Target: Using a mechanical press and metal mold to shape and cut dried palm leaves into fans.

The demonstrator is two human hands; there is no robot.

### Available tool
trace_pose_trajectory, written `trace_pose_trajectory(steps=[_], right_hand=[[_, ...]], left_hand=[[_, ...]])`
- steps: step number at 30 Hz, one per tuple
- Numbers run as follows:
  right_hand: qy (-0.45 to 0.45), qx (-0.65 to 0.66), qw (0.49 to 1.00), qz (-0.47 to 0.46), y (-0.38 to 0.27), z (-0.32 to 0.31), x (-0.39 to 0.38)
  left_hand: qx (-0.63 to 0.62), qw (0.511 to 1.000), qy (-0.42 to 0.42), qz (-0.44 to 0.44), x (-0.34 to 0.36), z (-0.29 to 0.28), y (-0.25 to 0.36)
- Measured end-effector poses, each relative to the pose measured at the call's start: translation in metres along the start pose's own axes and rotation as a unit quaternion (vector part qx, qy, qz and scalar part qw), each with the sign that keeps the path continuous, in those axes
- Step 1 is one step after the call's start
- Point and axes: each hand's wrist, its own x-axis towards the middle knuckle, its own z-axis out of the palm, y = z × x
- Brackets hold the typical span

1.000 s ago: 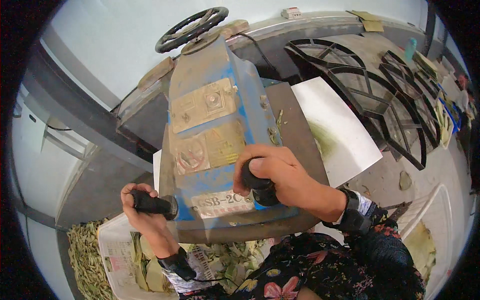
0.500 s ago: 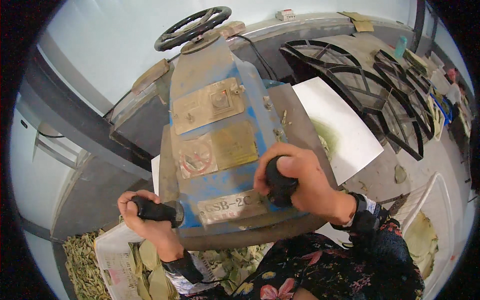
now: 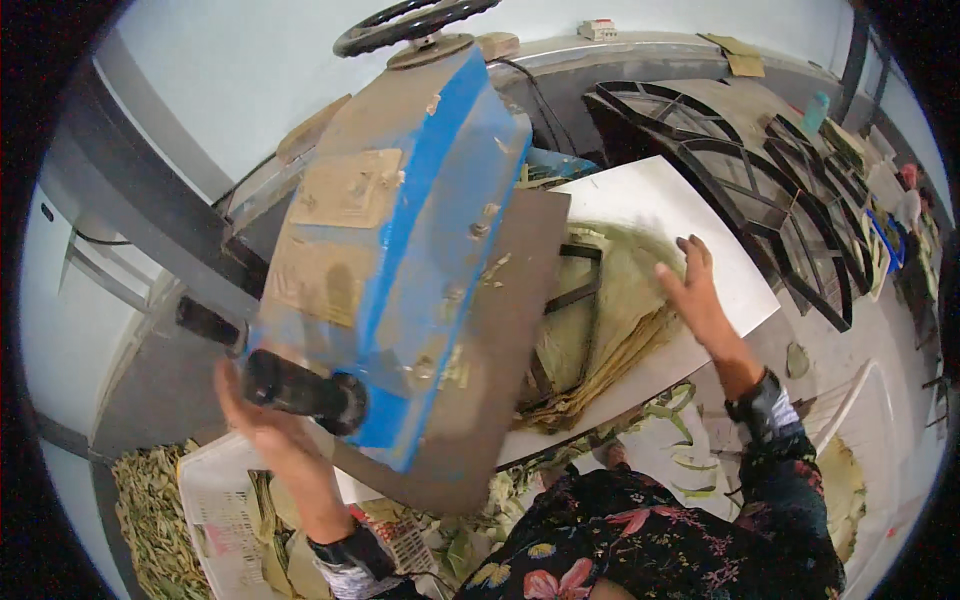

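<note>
Below, closest to us, a white crate point(image 3: 205, 515) holds leaves point(image 3: 275, 572) at the lower left. Just above it, our left hand point(image 3: 290, 455) is at the lower black handle point(image 3: 300, 388), its fingers partly curled and half hidden, so we cannot tell whether they grip it. Our right hand point(image 3: 705, 305) is open at the right side of the leaf stack point(image 3: 640, 370), fingers spread and holding nothing; we cannot tell whether they touch the leaves. The stack lies on a white board point(image 3: 650, 190), a black frame point(image 3: 573, 298) on top of it and partly hidden by the brown plate point(image 3: 490, 400). We judge the step in hand to be work at the uncovered stack, the blue press head point(image 3: 400, 230) standing aside to its left. The next move probably calls for a light reach to the frame, without dragging the leaves. Beyond, we see a black handwheel point(image 3: 460, 18) and dark metal frames point(image 3: 770, 226).
</note>
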Motion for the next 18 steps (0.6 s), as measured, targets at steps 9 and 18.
trace_pose_trajectory(steps=[9, 18], right_hand=[[-0.248, 0.149, 0.938, 0.191, -0.004, 0.004, 0.034], [-0.266, 0.422, 0.827, 0.259, -0.043, -0.017, 0.026]], left_hand=[[0.314, 0.895, -0.237, 0.211, -0.081, 0.091, 0.027], [0.249, 0.799, -0.521, 0.170, -0.154, 0.194, -0.016]])
